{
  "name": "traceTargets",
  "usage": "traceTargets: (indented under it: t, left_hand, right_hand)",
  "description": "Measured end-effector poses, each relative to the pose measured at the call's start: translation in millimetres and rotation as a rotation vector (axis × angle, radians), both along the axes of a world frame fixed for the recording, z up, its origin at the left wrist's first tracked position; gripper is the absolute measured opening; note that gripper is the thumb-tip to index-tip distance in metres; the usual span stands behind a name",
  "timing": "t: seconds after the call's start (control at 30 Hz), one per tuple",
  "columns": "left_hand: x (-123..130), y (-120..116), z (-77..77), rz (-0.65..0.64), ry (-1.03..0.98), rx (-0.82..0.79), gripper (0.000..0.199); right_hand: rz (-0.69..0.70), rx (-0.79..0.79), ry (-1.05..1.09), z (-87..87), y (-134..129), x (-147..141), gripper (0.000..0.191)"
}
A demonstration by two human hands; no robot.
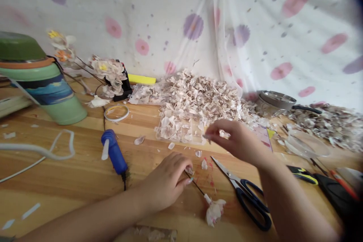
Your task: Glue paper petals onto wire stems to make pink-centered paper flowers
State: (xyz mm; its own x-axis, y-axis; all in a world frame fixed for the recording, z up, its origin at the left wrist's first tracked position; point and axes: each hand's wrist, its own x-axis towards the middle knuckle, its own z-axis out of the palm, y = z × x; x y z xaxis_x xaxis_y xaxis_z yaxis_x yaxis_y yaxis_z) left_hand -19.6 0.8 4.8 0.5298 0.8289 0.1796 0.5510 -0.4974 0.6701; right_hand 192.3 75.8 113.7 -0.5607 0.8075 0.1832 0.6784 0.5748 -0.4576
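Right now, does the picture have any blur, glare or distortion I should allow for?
Head view: the bottle leans at the left edge, probably lens distortion; both right corners fall dark; petals at far right look smeared; the pan shows highlights; scissors read fairly clearly; the flower and right hand look slightly soft.

A strip of bare desk (147, 172), just left of the frame's middle, gives room to pass between the blue glue gun (115, 155) and the left hand (171, 174). Towards the top centre, the clear divided box (187, 134) and the petal heap (204, 100) bar the way; at lower right, the scissors (233, 180) obstruct the gap between the flower (214, 211) and the right arm (286, 189).
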Motion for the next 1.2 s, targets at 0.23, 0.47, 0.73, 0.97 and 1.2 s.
traceTargets:
  t: [0.23,0.47,0.73,0.97,1.2]
  left_hand:
    - [2,5,-0.4,-0.034,0.014,-0.021,0.024]
    - [0,3,8.7,-0.033,-0.002,0.025,0.022]
    - [-1,0,11.4,-0.035,-0.04,0.051,0.022]
    - [-1,0,9.2,-0.025,-0.11,0.051,0.024]
    - [-3,4,3.3,0.195,-0.331,-0.011,0.014]
  right_hand:
    - [-0.3,-0.116,-0.196,-47.1,95,-49,0.014]
    - [-0.42,-0.202,-0.393,-67.0,118,-75,0.026]
    - [-0.506,-0.295,-0.312,-64.5,120,-68,0.027]
    - [-0.541,-0.397,-0.06,-59.6,112,-55,0.028]
    - [-0.388,-0.497,0.317,-48.7,69,-43,0.018]
